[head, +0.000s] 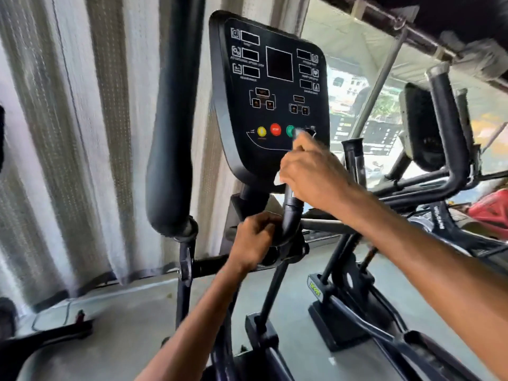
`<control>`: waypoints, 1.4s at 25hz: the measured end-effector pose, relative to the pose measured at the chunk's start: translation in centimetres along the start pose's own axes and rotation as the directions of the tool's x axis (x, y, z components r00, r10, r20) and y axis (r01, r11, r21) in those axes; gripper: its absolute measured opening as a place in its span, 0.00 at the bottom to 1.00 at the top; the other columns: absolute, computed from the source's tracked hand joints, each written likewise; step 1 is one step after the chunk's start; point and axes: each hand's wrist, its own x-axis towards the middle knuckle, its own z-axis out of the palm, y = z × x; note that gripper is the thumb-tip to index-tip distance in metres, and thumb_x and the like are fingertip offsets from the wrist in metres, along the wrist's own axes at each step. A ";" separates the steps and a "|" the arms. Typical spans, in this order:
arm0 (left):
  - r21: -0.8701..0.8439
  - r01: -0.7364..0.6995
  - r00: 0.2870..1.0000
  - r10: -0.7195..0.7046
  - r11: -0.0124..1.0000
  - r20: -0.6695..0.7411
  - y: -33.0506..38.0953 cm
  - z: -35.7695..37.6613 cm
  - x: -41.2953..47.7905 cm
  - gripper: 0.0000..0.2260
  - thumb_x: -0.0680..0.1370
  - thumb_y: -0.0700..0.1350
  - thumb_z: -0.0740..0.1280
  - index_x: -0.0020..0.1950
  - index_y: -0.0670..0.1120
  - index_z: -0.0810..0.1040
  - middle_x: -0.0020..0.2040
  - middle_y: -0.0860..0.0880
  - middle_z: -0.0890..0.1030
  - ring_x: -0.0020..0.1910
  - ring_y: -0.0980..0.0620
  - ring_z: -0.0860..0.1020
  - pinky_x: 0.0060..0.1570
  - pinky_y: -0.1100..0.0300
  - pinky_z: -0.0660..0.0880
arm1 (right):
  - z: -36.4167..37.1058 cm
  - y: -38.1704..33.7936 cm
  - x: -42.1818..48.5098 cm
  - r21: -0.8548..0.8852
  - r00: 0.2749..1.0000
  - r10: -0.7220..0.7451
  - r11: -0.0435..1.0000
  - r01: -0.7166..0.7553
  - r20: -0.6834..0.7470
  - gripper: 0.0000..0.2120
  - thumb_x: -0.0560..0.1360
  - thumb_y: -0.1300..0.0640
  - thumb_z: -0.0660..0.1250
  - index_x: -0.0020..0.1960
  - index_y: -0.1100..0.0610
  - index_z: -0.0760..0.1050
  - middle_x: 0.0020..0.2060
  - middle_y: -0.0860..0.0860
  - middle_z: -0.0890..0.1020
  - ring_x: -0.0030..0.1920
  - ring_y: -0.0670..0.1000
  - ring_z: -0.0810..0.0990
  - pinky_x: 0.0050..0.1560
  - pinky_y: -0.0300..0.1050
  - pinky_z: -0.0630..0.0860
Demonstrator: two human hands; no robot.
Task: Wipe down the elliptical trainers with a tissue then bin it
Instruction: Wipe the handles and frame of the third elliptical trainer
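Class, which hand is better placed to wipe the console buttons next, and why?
Right: the right hand holds the tissue beside the buttons on the console; the left hand holds the handlebar below.

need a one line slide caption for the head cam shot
Right hand wraps a tissue around the elliptical's upright grip below the console while the left hand holds its lower bend.

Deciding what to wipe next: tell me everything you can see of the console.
The console is a black, rounded panel, plastic by its look, standing tilted on a black post. Its displays are dark, outlined in white, with small arrow keys below. Near the bottom sit a yellow button, a red STOP button and a green button. The right hand, gripping a tissue round a handle, covers its lower right corner; contact with the console cannot be told.
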 end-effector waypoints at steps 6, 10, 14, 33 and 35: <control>0.159 -0.142 0.981 0.118 0.977 0.151 -2.7 -2.5 -1.6 0.23 0.73 0.42 0.61 0.66 0.49 0.82 0.57 0.55 0.85 0.56 0.61 0.80 0.61 0.66 0.74 | -0.6 -4.1 -0.6 0.025 0.919 -0.067 0.998 0.062 0.389 0.10 0.74 0.57 0.73 0.34 0.52 0.81 0.28 0.45 0.70 0.45 0.52 0.69 0.39 0.47 0.66; 0.121 -0.158 0.972 0.133 0.980 0.192 -3.4 -2.3 -1.5 0.25 0.70 0.42 0.60 0.66 0.51 0.81 0.60 0.55 0.84 0.61 0.52 0.81 0.64 0.54 0.75 | -0.4 -5.6 -3.1 0.004 0.928 -0.040 0.999 0.042 0.369 0.07 0.73 0.61 0.72 0.38 0.52 0.82 0.35 0.44 0.77 0.47 0.49 0.69 0.39 0.47 0.75; 0.089 -0.149 0.972 0.129 0.985 0.198 -2.9 -2.6 -1.6 0.26 0.70 0.44 0.60 0.67 0.48 0.81 0.61 0.53 0.83 0.61 0.52 0.80 0.64 0.56 0.74 | -0.1 -6.8 -7.2 0.060 0.996 0.058 0.996 -0.063 0.072 0.07 0.72 0.69 0.75 0.47 0.60 0.85 0.46 0.50 0.85 0.48 0.54 0.75 0.46 0.49 0.80; 0.045 -0.040 0.985 0.032 0.998 0.167 -2.9 -2.7 -1.5 0.23 0.77 0.33 0.64 0.70 0.49 0.80 0.60 0.48 0.84 0.57 0.52 0.81 0.65 0.56 0.77 | 5.5 -14.1 -7.3 0.893 -0.084 0.915 -0.403 -0.201 0.395 0.09 0.79 0.66 0.68 0.53 0.55 0.83 0.42 0.44 0.87 0.46 0.39 0.84 0.56 0.41 0.79; 0.040 -0.033 0.986 0.026 0.999 0.167 -3.0 -2.6 -1.6 0.23 0.77 0.33 0.64 0.70 0.49 0.80 0.58 0.50 0.83 0.57 0.51 0.81 0.67 0.53 0.77 | 4.9 -13.0 -7.2 0.791 -0.010 0.793 -0.608 -0.075 0.609 0.10 0.80 0.67 0.66 0.50 0.54 0.82 0.39 0.41 0.87 0.47 0.39 0.83 0.54 0.39 0.76</control>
